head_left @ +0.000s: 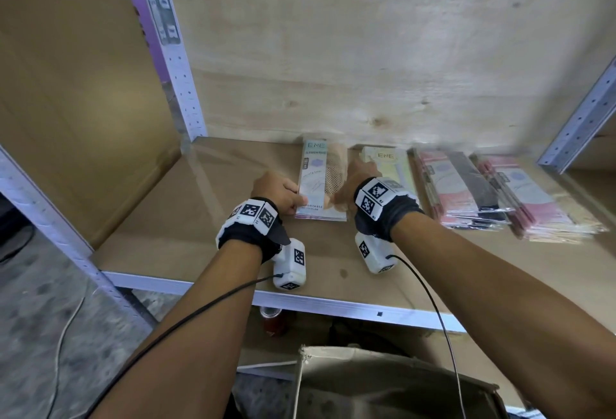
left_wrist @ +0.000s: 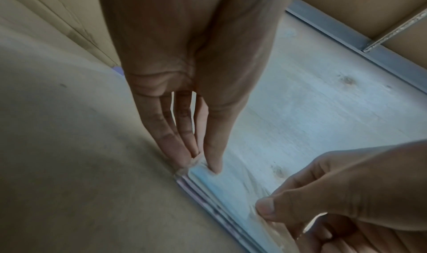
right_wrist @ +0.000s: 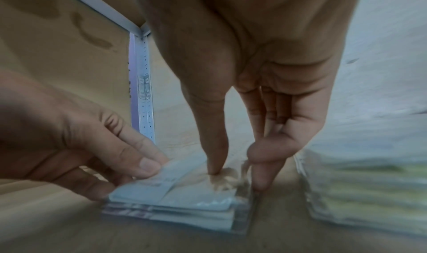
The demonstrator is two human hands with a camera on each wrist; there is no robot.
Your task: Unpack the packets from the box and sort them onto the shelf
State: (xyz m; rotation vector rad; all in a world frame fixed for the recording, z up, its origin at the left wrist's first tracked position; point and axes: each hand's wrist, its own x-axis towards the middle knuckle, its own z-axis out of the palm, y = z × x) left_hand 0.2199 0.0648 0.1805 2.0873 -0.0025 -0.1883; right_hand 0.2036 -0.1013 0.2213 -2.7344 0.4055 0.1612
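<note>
Pale blue stack of packets (head_left: 321,182) lying flat on the shelf board (head_left: 186,218), long side running toward the back wall (head_left: 366,52), leftmost of 4 piles. Placed just left of a yellow-green stack (head_left: 388,160), apart from it by a narrow gap; beyond that, 2 pink-and-black stacks (head_left: 466,192), so likely sorted by colour, one pile per kind. Seemingly being squared up, edges flush, top packet settled onto those beneath.

Left hand (head_left: 281,192) at the stack's near left corner, thumb on the top packet and fingers (left_wrist: 184,156) down along the side edge, pinching that corner lightly. In the left wrist view, fingers nearly straight, tips at the corner where the plastic crumples. Right hand (head_left: 353,182) at the stack's right side, thumb pressing down on the top packet's beige part, index and the other fingers (right_wrist: 263,180) reaching down the right edge into the gap, so pinching the right edge between thumb and fingers. Both wrists low over the board, forearms reaching in from the front rail (head_left: 333,303), palms facing each other across the pile.

Box (head_left: 383,382) open below the shelf's front, near the body; contents hidden from here.
</note>
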